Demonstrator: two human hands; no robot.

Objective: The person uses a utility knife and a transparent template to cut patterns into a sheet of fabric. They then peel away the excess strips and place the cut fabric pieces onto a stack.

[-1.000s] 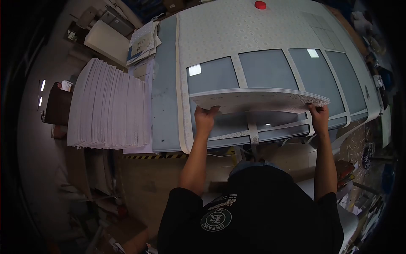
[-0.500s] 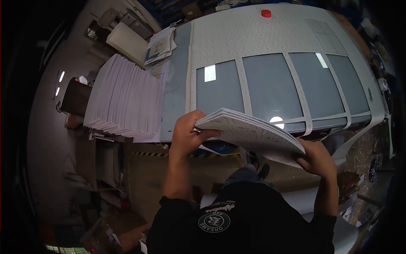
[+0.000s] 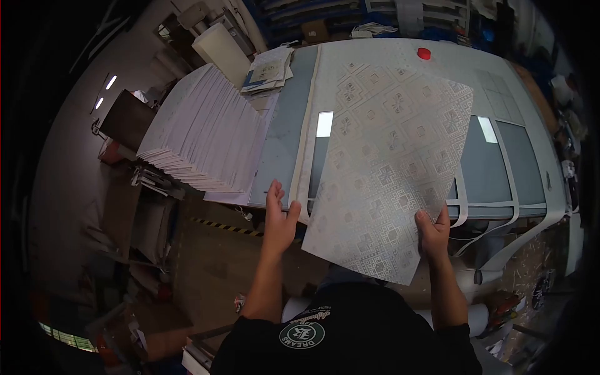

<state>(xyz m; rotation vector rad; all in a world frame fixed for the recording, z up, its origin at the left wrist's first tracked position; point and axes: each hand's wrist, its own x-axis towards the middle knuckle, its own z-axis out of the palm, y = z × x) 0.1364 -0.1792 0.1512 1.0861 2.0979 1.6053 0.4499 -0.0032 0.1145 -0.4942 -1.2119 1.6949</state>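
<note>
Patterned sheets [image 3: 390,162], pale with geometric motifs, are tilted up over the front of the table. My right hand [image 3: 433,231] grips their lower right edge, thumb on the patterned face. My left hand [image 3: 281,215] is off the sheets, a little to their left, with fingers apart and nothing in it. Beyond it to the left stands a tall stack of white sheets [image 3: 203,134] at the table's left end. How many sheets my right hand holds cannot be told.
The table [image 3: 284,125] has a grey surface with a cut-out patterned sheet [image 3: 506,103] over it. A red round object [image 3: 424,54] sits near the far edge. Loose papers [image 3: 269,69] lie behind the stack. A trimmed strip [image 3: 531,231] hangs off the right front.
My left hand has let go of the sheets and opened. The sheets, bent between both hands before, now stand flatter with their patterned face showing. The head view has shifted.
</note>
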